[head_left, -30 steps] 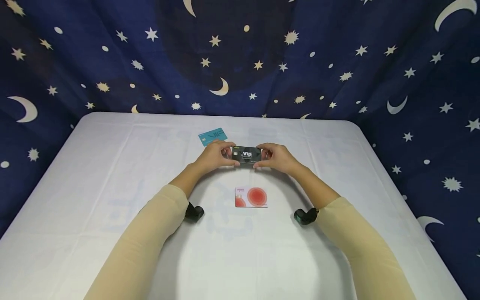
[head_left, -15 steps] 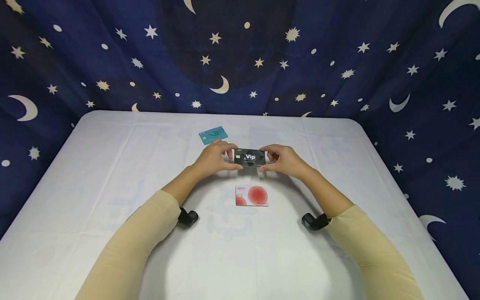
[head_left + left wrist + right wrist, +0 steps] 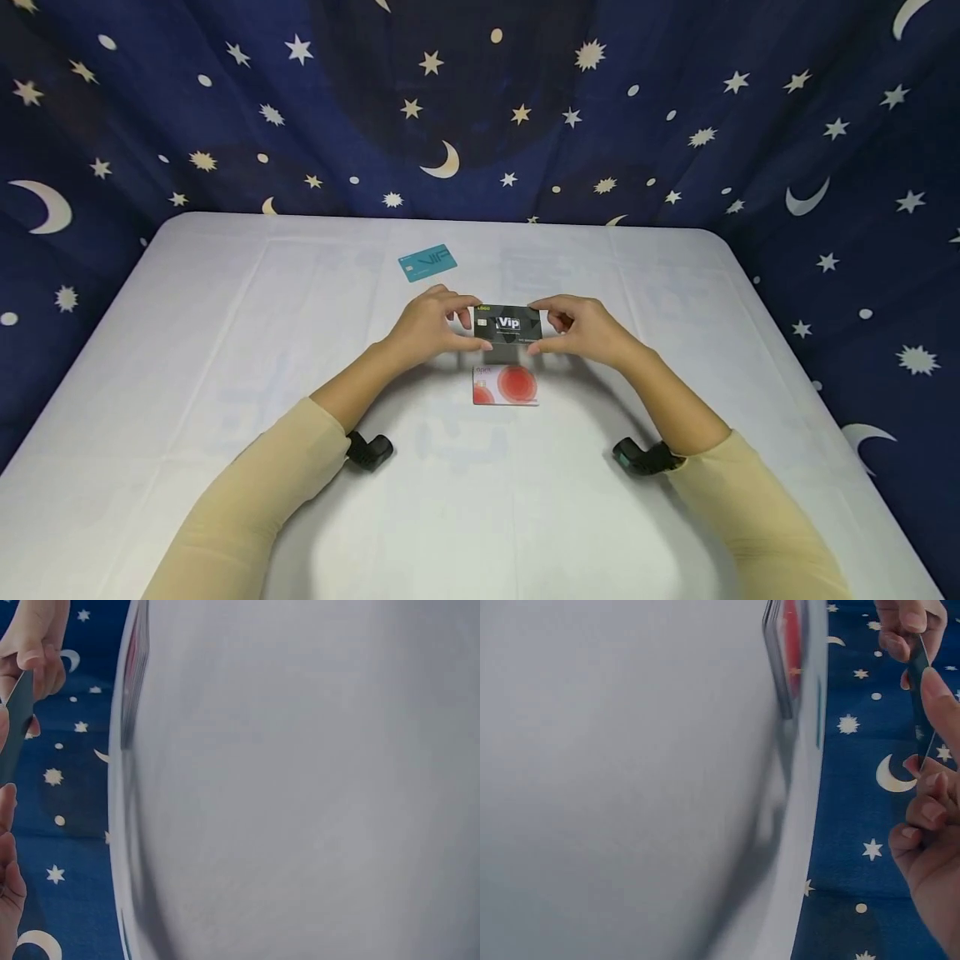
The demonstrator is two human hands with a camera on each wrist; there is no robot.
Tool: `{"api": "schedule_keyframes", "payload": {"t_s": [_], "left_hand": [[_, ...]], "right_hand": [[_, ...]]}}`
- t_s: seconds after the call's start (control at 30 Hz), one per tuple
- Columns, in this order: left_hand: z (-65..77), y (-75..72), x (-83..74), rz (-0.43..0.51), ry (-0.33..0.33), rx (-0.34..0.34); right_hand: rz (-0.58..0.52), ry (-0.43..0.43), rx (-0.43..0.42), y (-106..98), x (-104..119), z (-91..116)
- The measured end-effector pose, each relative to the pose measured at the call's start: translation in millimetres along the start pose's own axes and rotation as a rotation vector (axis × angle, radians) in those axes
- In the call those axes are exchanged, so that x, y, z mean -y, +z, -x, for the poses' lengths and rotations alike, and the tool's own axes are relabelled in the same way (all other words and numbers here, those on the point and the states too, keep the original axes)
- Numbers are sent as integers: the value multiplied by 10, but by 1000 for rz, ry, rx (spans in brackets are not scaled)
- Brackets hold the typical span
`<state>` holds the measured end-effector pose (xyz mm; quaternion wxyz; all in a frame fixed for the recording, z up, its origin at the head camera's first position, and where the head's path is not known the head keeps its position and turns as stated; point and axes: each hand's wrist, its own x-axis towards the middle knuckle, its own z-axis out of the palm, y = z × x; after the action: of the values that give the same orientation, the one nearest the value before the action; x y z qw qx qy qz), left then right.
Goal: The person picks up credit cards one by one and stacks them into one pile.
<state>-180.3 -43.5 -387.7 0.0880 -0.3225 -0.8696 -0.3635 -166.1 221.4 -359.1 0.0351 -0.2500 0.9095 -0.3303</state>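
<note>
Two hands, left hand [image 3: 431,327] and right hand [image 3: 588,331], pinching black Vip card [image 3: 508,324] by its short ends, now drawn nearer and lower at frame centre, seemingly just above red-circle card [image 3: 505,385]; probably being laid on it.
</note>
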Motion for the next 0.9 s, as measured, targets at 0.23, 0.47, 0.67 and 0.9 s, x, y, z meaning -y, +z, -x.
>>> {"api": "schedule_keyframes", "payload": {"t_s": [0.23, 0.47, 0.67, 0.9], "left_hand": [[135, -62, -164, 32, -17, 6], [213, -72, -270, 45, 8, -13], [300, 13, -308, 7, 73, -36], [425, 111, -294, -6, 64, -62]], "right_hand": [[-59, -54, -49, 24, 73, 175], [-95, -51, -87, 67, 106, 291], [-117, -47, -88, 116, 109, 430], [-136, -62, -55, 192, 80, 482]]}}
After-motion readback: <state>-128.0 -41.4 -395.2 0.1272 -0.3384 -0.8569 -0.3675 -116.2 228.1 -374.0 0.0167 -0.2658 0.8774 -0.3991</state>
